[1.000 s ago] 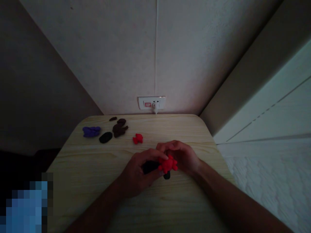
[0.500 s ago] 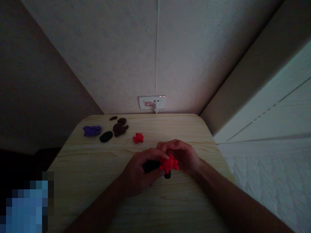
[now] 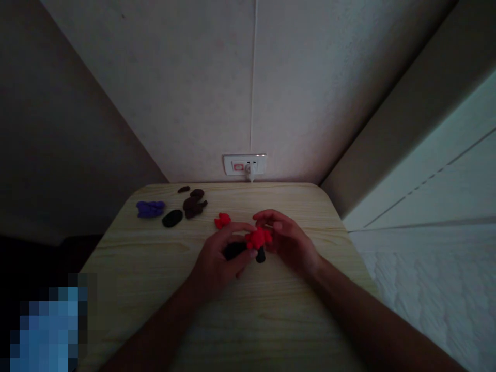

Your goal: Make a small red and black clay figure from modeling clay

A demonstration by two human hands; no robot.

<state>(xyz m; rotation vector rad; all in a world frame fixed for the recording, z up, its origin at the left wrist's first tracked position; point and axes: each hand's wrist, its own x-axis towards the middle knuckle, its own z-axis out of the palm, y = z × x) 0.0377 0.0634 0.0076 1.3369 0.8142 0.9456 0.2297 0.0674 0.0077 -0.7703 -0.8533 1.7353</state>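
My left hand (image 3: pixel 213 258) pinches a small red clay-like figure (image 3: pixel 256 238) with stubby limbs between thumb and fingers. Within the same hand, behind the thumb, lies a black lump (image 3: pixel 234 251). A short black stub (image 3: pixel 261 254) shows just below the red figure; whether it is joined to the figure I cannot tell. Close by on the right, my right hand (image 3: pixel 291 243) is open, its fingers loosely curved and apart beside the figure. A second, smaller red piece (image 3: pixel 223 220) rests on the wooden tabletop (image 3: pixel 271 310) beyond my left fingers.
Toward the back left of the tabletop lie a purple lump (image 3: pixel 150 209), a flat black oval (image 3: pixel 172 218) and several brown pieces (image 3: pixel 194 206). A wall socket (image 3: pixel 245 165) with a plug sits just above the back edge. White quilted bedding (image 3: pixel 422 289) is at the right.
Both hands have moved slightly away from me, the left with the red figure. The right hand's fingers have opened a little. The left hand now partly reaches over the smaller red piece's edge.
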